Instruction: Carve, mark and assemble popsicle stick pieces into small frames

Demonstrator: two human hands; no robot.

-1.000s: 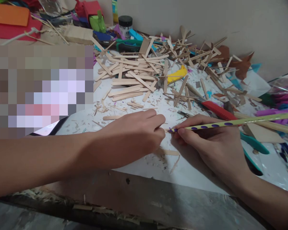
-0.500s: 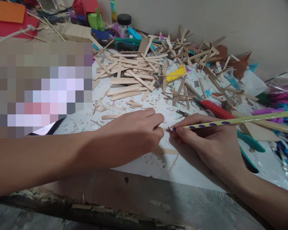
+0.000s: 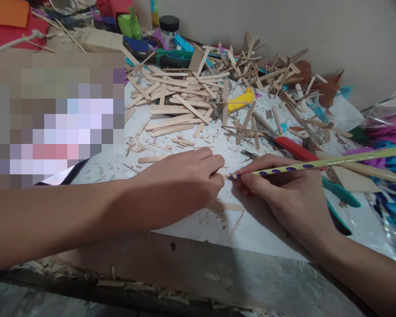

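Note:
My left hand (image 3: 189, 180) is closed over the white paper (image 3: 181, 225), fingers curled under. A short pale end of a wooden craft stick pokes out past its fingertips; the rest is hidden by the hand. In my right hand (image 3: 280, 187) a yellow pencil (image 3: 330, 163) with purple dots is pinched between thumb and fingers. The pencil's point meets the stick's end beside my left fingertips. Just below my left hand, another craft stick (image 3: 229, 206) lies flat on the paper, with a thin splinter (image 3: 237, 222) near it.
A heap of craft sticks (image 3: 181, 99) spreads behind my hands. Right of it lie a yellow piece (image 3: 240, 101), a red-handled cutter (image 3: 295, 149) and teal handles (image 3: 341, 193). A partly blurred phone (image 3: 61, 178) is at left. A black-lidded jar (image 3: 169, 26) stands near the wall.
The whole view has shifted slightly, so everything appears a little further left and up. Both hands keep nearly the same pose, with the pencil at the stick's end.

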